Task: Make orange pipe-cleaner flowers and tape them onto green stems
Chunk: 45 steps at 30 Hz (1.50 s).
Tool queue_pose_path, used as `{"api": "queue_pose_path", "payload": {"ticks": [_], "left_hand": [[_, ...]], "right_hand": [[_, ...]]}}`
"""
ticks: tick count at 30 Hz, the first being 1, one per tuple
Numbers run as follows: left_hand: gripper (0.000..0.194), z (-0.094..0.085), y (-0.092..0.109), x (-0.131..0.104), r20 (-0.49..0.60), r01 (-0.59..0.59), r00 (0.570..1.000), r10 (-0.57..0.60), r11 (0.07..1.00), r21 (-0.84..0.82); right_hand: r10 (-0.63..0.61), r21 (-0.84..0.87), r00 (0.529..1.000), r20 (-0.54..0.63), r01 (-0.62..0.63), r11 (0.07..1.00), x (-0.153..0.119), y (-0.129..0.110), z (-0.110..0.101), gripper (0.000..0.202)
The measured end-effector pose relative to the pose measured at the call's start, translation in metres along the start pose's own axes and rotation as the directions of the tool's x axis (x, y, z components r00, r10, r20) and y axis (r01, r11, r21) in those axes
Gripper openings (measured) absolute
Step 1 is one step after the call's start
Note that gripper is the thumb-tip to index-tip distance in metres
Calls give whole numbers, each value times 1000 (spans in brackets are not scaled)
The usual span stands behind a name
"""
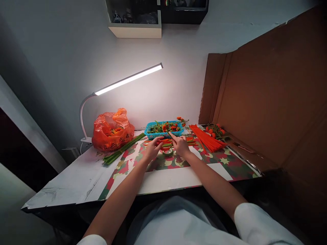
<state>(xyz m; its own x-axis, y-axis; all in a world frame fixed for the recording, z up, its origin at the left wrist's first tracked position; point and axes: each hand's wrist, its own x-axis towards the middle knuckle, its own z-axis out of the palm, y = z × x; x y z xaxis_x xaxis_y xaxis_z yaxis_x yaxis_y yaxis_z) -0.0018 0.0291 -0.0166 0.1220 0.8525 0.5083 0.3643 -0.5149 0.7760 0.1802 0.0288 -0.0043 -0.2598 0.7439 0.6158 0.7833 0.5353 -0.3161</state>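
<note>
My left hand (153, 148) is over the front of the patterned mat, fingers curved and apart, with nothing clear between them. To its right, my right hand (181, 145) is closed, thumb and forefinger pinching what looks like a thin green stem (167, 131). Under and between the hands lie green stems and orange fuzzy strips (191, 143). A roll of green tape (168, 152) rests on the mat just below them. Right behind the hands stands a blue basket (150, 136) holding orange flowers on green stems (165, 128).
On the left are a red plastic bag (102, 136) with orange flowers and a bundle of green stems (122, 149). Orange pipe cleaners (208, 139) fan out rightward, near more orange flowers (214, 132). A lit lamp (130, 79) arches above; cardboard (265, 95) walls the right side.
</note>
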Motion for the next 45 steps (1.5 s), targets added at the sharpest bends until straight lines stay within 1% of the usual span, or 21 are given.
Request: {"api": "queue_pose_path", "payload": {"ticks": [3,6,8,11,14,17,21,23,25,27,29,31,35,41,45], "left_hand": [[34,-3,1,1,-93,-1,996,-2,1000,-31],[33,-3,4,0,-127,0,992,-3,1000,-19],[34,-2,6,-1,-100,13,995,-18,999,-51],[37,2,7,-2,-15,28,999,-30,996,-83],[35,4,7,-3,4,10,1000,-10,998,-59],[36,4,7,-3,23,33,999,-32,998,-46],[39,5,4,-2,56,71,996,-65,992,-103],[39,6,4,-2,64,75,996,-66,986,-148],[39,7,5,-2,61,73,996,-64,985,-157],[37,7,6,-3,43,58,998,-53,990,-128],[31,6,6,-3,16,33,999,-32,996,-85],[26,5,5,-3,-12,20,1000,-21,998,-57],[19,5,1,-4,-50,29,998,-32,998,-55],[12,4,4,-6,-74,25,997,-24,1000,12],[10,4,3,-6,-88,19,996,-16,999,42]], "right_hand": [[26,98,999,30,-29,995,0,1,1,48],[52,288,998,37,-61,956,0,2,6,50],[92,423,995,33,-97,901,-1,2,11,50],[152,560,987,42,-149,815,0,2,18,50],[185,628,982,46,-172,759,0,2,21,49],[242,662,970,-1,-181,727,1,2,22,46],[273,664,960,-60,-166,730,2,3,22,44],[268,644,960,-82,-154,749,1,3,20,43],[245,598,965,-90,-145,789,1,3,17,42],[191,519,980,-57,-135,844,0,3,12,41],[130,428,991,8,-121,895,-1,4,8,41],[96,362,993,67,-114,925,0,6,5,42],[87,303,990,107,-116,946,1,12,7,45],[103,260,982,156,-142,955,3,19,13,45],[116,277,984,135,-150,949,4,20,14,46]]}}
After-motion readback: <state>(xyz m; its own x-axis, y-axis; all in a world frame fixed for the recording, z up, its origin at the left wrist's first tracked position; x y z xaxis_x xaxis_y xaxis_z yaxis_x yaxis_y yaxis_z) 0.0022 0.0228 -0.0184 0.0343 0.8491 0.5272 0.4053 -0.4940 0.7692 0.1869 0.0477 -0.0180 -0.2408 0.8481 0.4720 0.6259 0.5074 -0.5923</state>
